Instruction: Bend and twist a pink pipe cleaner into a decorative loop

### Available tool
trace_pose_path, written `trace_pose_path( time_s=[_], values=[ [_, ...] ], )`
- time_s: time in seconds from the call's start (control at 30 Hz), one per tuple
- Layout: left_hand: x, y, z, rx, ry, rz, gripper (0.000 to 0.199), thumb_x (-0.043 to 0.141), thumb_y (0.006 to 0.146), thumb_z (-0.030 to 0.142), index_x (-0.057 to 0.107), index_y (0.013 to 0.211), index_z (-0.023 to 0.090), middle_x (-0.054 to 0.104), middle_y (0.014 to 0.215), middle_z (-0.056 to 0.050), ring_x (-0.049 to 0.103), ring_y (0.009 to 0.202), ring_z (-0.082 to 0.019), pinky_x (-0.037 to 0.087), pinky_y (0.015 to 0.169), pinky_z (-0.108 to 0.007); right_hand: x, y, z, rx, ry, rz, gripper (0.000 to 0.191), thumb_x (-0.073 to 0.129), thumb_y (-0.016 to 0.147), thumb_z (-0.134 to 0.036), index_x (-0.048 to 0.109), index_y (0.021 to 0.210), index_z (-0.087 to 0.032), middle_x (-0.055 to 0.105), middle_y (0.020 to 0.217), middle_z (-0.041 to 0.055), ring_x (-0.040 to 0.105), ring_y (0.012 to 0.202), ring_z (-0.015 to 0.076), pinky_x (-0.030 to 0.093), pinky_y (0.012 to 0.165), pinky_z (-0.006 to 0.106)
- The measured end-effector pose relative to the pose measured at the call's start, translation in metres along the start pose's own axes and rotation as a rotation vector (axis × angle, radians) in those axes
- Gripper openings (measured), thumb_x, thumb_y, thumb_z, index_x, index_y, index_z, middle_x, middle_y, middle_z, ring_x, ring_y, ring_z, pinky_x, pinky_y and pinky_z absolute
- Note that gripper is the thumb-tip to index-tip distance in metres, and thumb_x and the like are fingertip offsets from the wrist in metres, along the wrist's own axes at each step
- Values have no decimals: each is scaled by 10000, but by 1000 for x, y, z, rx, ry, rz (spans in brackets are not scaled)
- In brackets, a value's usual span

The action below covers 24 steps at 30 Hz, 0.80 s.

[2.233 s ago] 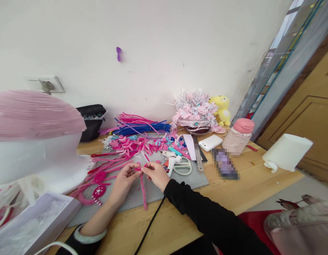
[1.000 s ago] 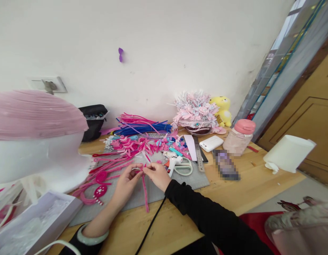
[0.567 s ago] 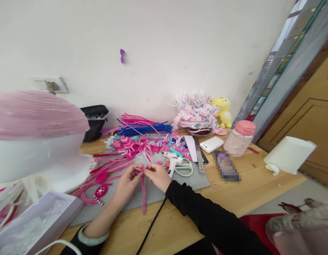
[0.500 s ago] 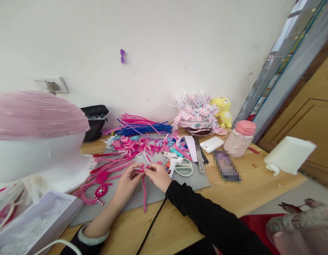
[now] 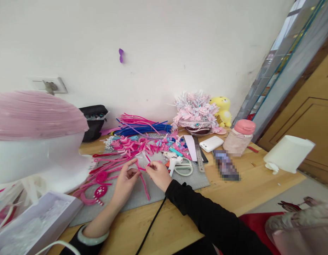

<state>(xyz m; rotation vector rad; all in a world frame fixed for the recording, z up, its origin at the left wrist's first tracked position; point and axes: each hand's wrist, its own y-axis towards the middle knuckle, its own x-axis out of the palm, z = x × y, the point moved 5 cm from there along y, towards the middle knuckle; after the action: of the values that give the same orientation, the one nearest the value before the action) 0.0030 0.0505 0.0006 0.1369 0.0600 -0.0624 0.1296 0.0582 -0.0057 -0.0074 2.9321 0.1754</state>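
A fuzzy pink pipe cleaner [image 5: 145, 187] hangs between my hands over the grey mat, its long end slanting down toward the right. My left hand [image 5: 128, 180] has its fingers curled, thumb and fingertips at the pipe cleaner's upper part. From the other side my right hand [image 5: 160, 176] pinches a short stretch of it between thumb and forefinger. Beside my right hand lie a white glue gun [image 5: 174, 163] and scissors with pale handles [image 5: 185, 167]. Pink pipe cleaners and a pink coiled flower shape [image 5: 101, 191] lie left of my left hand.
A foam head in a pink cap [image 5: 33, 117] stands at left, behind a white box [image 5: 39, 223]. Bundled blue stems [image 5: 145, 129], a decorated pink headpiece [image 5: 197, 115], a ruler [image 5: 199, 156], a phone [image 5: 226, 165] and a lidded jar [image 5: 238, 140] line the back and right. A black cable [image 5: 153, 223] crosses the front.
My hands have moved slightly apart, my left shifting left with its fingers lifting. The pipe cleaner's hanging end has swung from near vertical to a slant and risen a little.
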Motion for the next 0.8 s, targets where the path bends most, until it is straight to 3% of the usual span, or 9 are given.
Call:
trace_pose_path(
  time_s=[0.2,0.43,0.8],
  values=[
    [-3,2,-2,5,2,36,439,596,633,300,446,1025,172,550,605,31,510,558,-117,365,510,-212,0,-1,-1,-20,-2,-13,140,450,726,-228,454,594,-181,479,521,-42,463,459,82,345,469,198],
    [-5,3,-3,33,62,63,300,614,613,319,490,848,181,557,664,24,524,598,-119,394,553,-219,1,-3,-3,0,1,-67,266,330,799,-203,458,568,-169,502,510,-33,443,398,62,342,458,192],
    [-4,4,4,63,83,65,246,595,623,327,514,796,173,573,730,6,552,638,-128,441,618,-246,-2,-9,-19,-199,-169,-34,340,419,792,-364,524,541,-159,402,449,-47,394,464,76,282,480,205]
  ],
)
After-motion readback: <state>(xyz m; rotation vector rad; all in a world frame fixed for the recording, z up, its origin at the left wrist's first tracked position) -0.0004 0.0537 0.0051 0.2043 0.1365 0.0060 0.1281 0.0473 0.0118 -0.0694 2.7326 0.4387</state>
